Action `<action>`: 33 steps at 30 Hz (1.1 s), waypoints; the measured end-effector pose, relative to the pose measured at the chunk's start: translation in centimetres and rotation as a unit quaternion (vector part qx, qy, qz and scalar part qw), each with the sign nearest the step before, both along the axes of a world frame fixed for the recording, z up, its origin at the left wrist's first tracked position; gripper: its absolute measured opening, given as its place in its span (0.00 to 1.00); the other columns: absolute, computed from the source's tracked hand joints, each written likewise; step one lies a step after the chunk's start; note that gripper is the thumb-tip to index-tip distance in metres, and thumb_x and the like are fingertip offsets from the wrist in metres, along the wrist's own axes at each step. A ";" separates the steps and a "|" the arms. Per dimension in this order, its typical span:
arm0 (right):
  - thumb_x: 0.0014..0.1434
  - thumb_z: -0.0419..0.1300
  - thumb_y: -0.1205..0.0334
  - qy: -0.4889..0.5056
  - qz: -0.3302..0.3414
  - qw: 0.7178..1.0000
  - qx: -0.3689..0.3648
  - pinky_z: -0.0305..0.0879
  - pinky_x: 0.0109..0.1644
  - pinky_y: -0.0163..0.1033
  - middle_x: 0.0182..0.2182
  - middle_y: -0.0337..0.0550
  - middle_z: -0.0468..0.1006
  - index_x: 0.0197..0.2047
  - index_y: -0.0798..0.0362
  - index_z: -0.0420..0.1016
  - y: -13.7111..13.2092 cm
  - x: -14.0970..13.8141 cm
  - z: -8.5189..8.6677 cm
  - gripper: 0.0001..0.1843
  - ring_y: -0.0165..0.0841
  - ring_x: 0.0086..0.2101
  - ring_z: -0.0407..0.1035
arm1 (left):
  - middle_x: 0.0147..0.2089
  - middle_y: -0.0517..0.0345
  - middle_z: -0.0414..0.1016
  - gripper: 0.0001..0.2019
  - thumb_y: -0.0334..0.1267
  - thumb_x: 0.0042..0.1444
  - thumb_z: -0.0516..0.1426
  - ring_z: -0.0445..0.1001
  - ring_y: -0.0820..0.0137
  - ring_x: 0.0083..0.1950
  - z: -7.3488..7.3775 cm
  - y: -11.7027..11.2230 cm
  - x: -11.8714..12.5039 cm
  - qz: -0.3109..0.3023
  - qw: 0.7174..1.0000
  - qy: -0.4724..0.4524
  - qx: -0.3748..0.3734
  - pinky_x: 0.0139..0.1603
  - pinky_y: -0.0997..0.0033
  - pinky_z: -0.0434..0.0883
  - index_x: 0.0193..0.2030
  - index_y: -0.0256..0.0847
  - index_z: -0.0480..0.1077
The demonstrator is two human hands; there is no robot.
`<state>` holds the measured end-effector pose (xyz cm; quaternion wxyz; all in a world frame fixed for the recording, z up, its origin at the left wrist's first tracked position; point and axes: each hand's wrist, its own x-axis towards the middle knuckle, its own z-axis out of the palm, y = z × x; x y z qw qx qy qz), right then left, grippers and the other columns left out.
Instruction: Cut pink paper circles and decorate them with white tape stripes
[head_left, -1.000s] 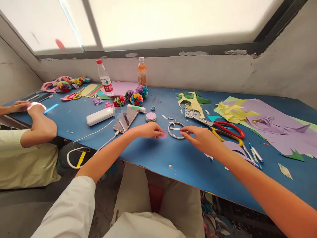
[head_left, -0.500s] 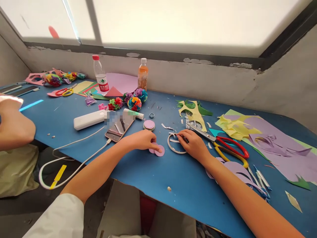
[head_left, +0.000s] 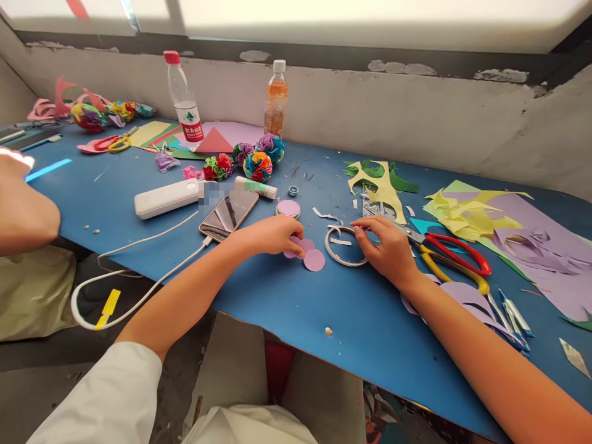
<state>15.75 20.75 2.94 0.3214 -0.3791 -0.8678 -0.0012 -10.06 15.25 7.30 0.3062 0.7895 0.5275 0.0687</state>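
Blue table [head_left: 277, 308]; left hand [head_left: 271, 234] spread on half-hidden lilac discs [head_left: 314, 260]; right hand [head_left: 391, 250]: grip unclear

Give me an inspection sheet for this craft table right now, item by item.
Surface: blue table, strewn with paper snippets.
Job's things: overlapping purple paper circles; thin ring beside them.
Clutter: scissors, phone, power bank, glue tube, paper flower balls, water bottle, orange drink bottle, purple sheet, yellow scraps.
Grippers: left hand fingertips on the circles; right hand touching the ring's rim.
Cables: white cable from the phone, looping below the table edge.
Surroundings: wall, window; another person's arm at left.
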 end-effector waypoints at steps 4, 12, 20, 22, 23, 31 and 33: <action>0.64 0.52 0.57 -0.010 0.017 1.000 0.015 0.71 0.47 0.44 0.37 0.48 0.81 0.38 0.50 0.75 -2.3 -0.7 1.0 0.12 0.39 0.40 0.75 | 0.29 0.61 0.66 0.15 0.50 0.51 0.60 0.62 0.72 0.31 -0.2 0.2 -0.1 0.004 1.000 -0.004 -0.018 0.29 0.73 0.54 0.31 0.37 0.68; 0.61 0.56 0.54 -0.037 0.049 0.985 -0.160 0.71 0.45 0.48 0.45 0.52 0.80 0.56 0.55 0.71 -5.5 -4.6 -0.7 0.22 0.42 0.42 0.74 | 0.24 0.66 0.60 0.07 0.35 0.54 0.55 0.58 0.76 0.28 -0.6 0.5 -0.1 -0.053 0.997 -0.057 -0.004 0.30 0.74 0.55 0.27 0.37 0.66; 0.62 0.53 0.53 0.009 0.072 0.977 -0.202 0.67 0.41 0.43 0.28 0.43 0.80 0.33 0.50 0.79 -5.0 -4.8 0.3 0.15 0.36 0.32 0.71 | 0.35 0.58 0.77 0.16 0.41 0.55 0.59 0.70 0.73 0.35 -0.3 0.2 0.1 -0.043 0.991 -0.121 -0.034 0.33 0.77 0.63 0.46 0.36 0.77; 0.62 0.53 0.53 0.013 0.079 0.973 -0.215 0.66 0.40 0.42 0.30 0.44 0.80 0.31 0.50 0.79 -5.0 -4.7 0.7 0.16 0.35 0.32 0.71 | 0.34 0.57 0.78 0.14 0.38 0.56 0.57 0.69 0.75 0.32 -0.2 0.1 0.3 -0.031 0.991 -0.122 -0.033 0.32 0.77 0.63 0.46 0.35 0.78; 0.62 0.53 0.53 0.016 0.078 0.972 -0.221 0.67 0.39 0.41 0.31 0.44 0.80 0.32 0.50 0.79 -4.9 -4.6 0.8 0.16 0.35 0.32 0.71 | 0.33 0.57 0.78 0.13 0.36 0.56 0.57 0.68 0.76 0.31 -0.1 0.0 0.4 -0.022 0.992 -0.117 -0.031 0.31 0.78 0.63 0.43 0.34 0.79; 0.56 0.58 0.53 0.087 0.029 0.939 -0.332 0.67 0.37 0.40 0.32 0.42 0.79 0.35 0.50 0.75 -5.4 -4.3 1.3 0.10 0.35 0.33 0.72 | 0.35 0.56 0.77 0.17 0.42 0.53 0.59 0.69 0.75 0.29 -0.2 -0.3 0.7 -0.018 0.988 -0.129 -0.086 0.27 0.79 0.65 0.46 0.34 0.76; 0.56 0.57 0.53 0.085 0.042 0.933 -0.347 0.67 0.38 0.40 0.30 0.41 0.78 0.34 0.50 0.74 -5.6 -4.4 1.5 0.11 0.34 0.32 0.71 | 0.34 0.58 0.76 0.14 0.38 0.54 0.58 0.67 0.77 0.29 -0.4 -0.2 0.8 -0.023 0.989 -0.127 -0.072 0.27 0.80 0.65 0.45 0.35 0.77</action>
